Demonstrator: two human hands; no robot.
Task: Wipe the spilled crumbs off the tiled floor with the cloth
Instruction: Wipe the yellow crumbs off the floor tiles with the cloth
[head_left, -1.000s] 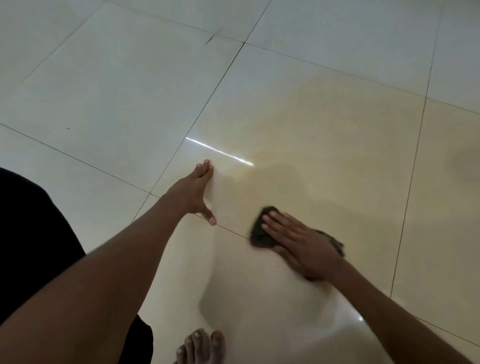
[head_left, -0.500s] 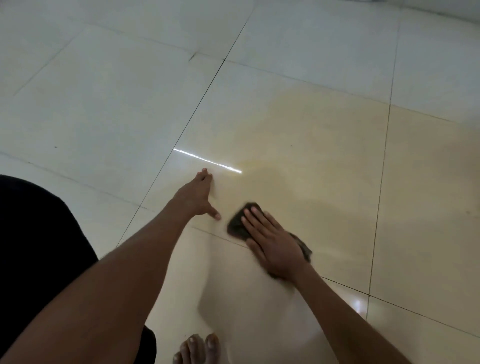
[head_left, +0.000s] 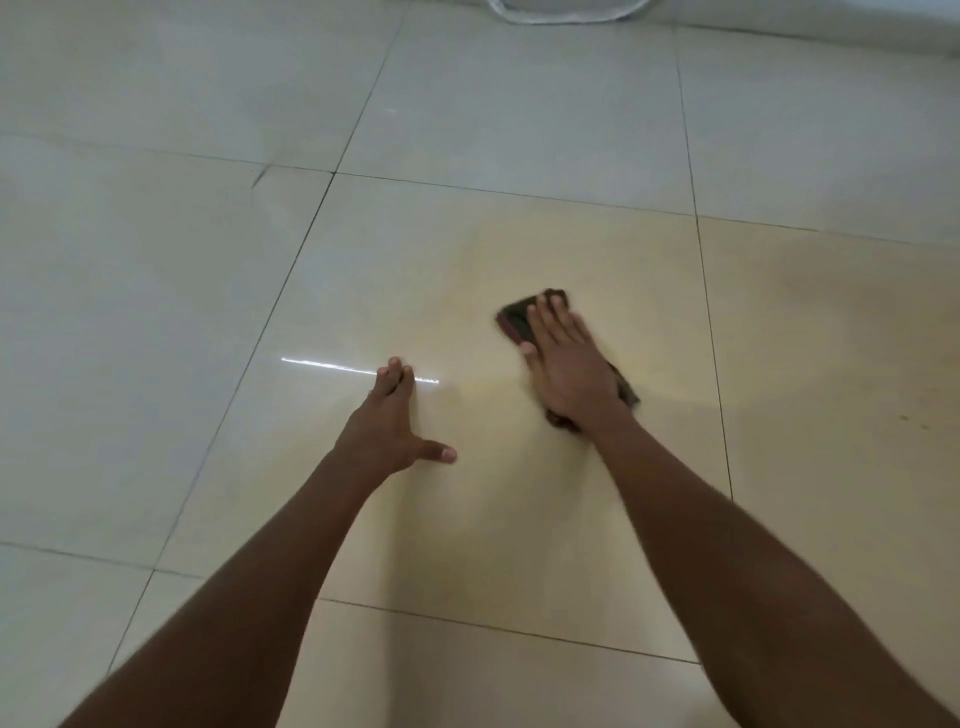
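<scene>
A dark brown cloth lies flat on the glossy cream tiled floor. My right hand presses down on it with fingers spread, covering most of it; cloth ends stick out ahead of the fingertips and behind the wrist. My left hand rests flat on the same tile to the left, fingers together, thumb out, holding nothing. A few small dark specks sit on the tile at the right. I cannot make out other crumbs.
Dark grout lines cross the floor. A bright light streak reflects just left of my left fingertips. A pale curved object shows at the top edge, by a wall base at the far right.
My right hand has slid the cloth forward and to the right, away from my left hand. The view has tilted up; my foot and dark clothing have left the frame.
</scene>
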